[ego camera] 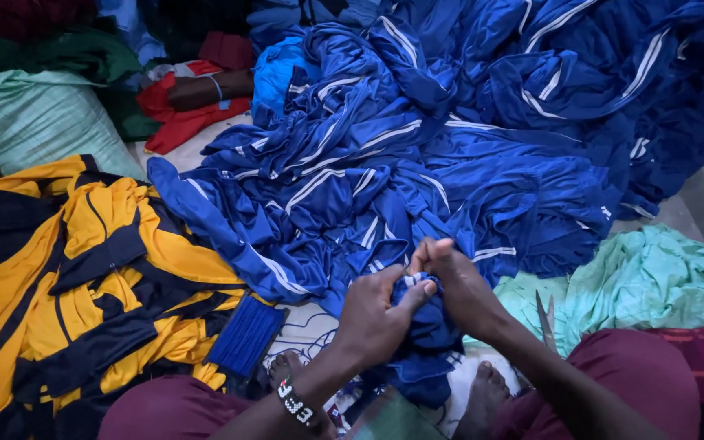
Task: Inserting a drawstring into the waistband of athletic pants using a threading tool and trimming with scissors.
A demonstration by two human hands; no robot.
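My left hand (376, 314) and my right hand (459, 285) meet at the bottom centre, both closed on a bunched piece of blue garment (425, 326) held between them. The right fingers pinch its top edge. Beyond the hands spreads a big heap of blue garments with white stripes (417, 155). A beaded bracelet (296, 402) sits on my left wrist. My bare feet (482, 395) rest on the floor under the cloth.
A pile of yellow and dark blue garments (83, 277) lies at left, with a blue ribbed strip (246, 334) beside it. Scissors (547, 322) rest on pale green cloth (645, 281) at right. Another person's arm (209, 88) lies on red fabric at top left, next to a green sack (34, 118).
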